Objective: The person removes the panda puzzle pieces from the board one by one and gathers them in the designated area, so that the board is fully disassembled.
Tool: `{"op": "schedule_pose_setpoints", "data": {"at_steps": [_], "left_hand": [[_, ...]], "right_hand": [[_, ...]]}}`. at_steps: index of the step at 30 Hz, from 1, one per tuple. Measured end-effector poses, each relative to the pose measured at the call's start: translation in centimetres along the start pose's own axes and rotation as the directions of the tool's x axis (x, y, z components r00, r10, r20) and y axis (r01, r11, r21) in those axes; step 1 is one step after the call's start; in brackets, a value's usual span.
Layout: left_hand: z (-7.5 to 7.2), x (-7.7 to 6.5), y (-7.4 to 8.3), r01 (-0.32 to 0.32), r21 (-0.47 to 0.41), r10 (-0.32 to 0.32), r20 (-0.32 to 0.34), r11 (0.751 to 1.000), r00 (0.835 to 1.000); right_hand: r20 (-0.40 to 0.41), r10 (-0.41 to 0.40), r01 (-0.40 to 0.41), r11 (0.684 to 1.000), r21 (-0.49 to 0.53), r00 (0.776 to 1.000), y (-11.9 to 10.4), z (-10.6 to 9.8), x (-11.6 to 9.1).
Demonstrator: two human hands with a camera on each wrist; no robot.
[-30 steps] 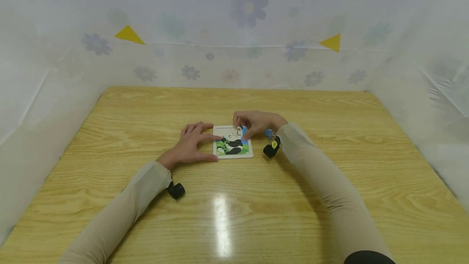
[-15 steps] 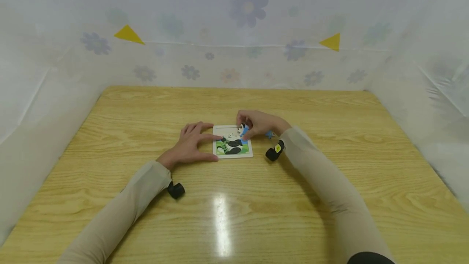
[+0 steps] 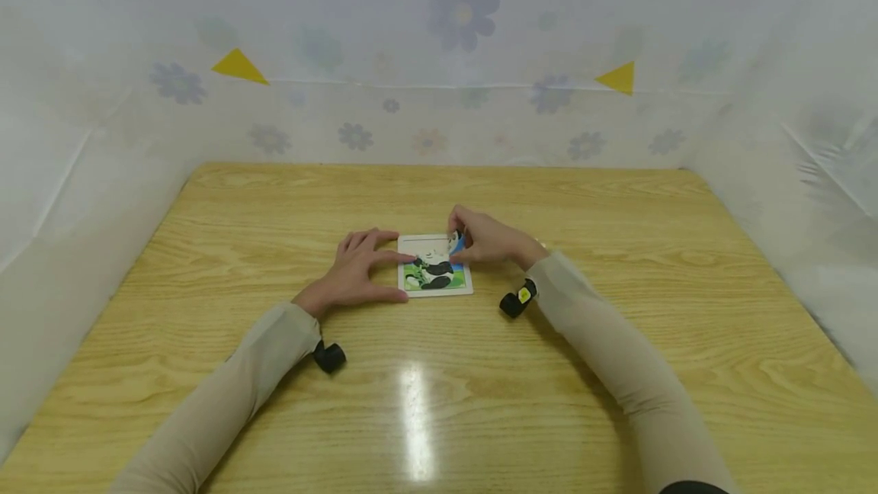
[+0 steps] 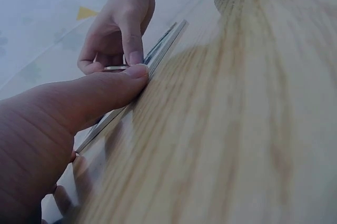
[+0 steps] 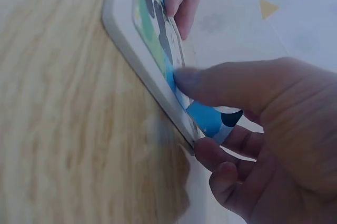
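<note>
A panda jigsaw puzzle (image 3: 439, 278) in a white-rimmed tray (image 3: 437, 294) lies at the middle of the table. My left hand (image 3: 353, 269) rests at its left side, fingers spread and fairly straight. The left thumb touches the near left corner and the index finger lies on the picture. At the far right corner my right hand (image 3: 490, 238) pinches a blue puzzle piece (image 5: 210, 118) with a black panda ear. In the right wrist view this piece is tilted up from the tray, and the right thumb reaches over the picture. Curled fingers partly hide the piece.
The wooden table (image 3: 343, 433) carries a bright light reflection in front of the puzzle. Pale flowered sheeting (image 3: 466, 120) encloses the back and sides. Two yellow triangles (image 3: 240, 67) mark the back sheet. Small black wrist cameras (image 3: 331, 357) hang at both sleeves.
My right hand has shifted slightly to the right, and the tilted puzzle piece has moved right with it toward the tray's far right corner. The left hand and the tray have stayed still.
</note>
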State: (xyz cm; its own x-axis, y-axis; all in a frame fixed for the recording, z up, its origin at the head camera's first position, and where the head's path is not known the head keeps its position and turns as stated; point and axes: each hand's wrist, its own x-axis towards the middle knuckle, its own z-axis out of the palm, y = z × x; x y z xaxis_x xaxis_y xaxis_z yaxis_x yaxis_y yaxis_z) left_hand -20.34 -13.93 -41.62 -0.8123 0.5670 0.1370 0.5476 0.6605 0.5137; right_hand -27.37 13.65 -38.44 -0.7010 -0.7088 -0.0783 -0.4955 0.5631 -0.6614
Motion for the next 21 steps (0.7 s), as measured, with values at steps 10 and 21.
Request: {"op": "schedule_pose_setpoints", "data": {"at_steps": [10, 21], "left_hand": [[0.0, 0.0, 0.1, 0.0, -0.006, 0.0, -0.002, 1.0, 1.0], [0.0, -0.1, 0.2, 0.002, -0.028, -0.002, 0.005, 1.0, 1.0]], "right_hand": [[-0.07, -0.007, 0.005, 0.999, -0.035, 0.998, 0.2, 0.2, -0.8], [-0.149, -0.016, 0.008, 0.998, -0.057, 0.989, 0.7, -0.1, -2.8]]}}
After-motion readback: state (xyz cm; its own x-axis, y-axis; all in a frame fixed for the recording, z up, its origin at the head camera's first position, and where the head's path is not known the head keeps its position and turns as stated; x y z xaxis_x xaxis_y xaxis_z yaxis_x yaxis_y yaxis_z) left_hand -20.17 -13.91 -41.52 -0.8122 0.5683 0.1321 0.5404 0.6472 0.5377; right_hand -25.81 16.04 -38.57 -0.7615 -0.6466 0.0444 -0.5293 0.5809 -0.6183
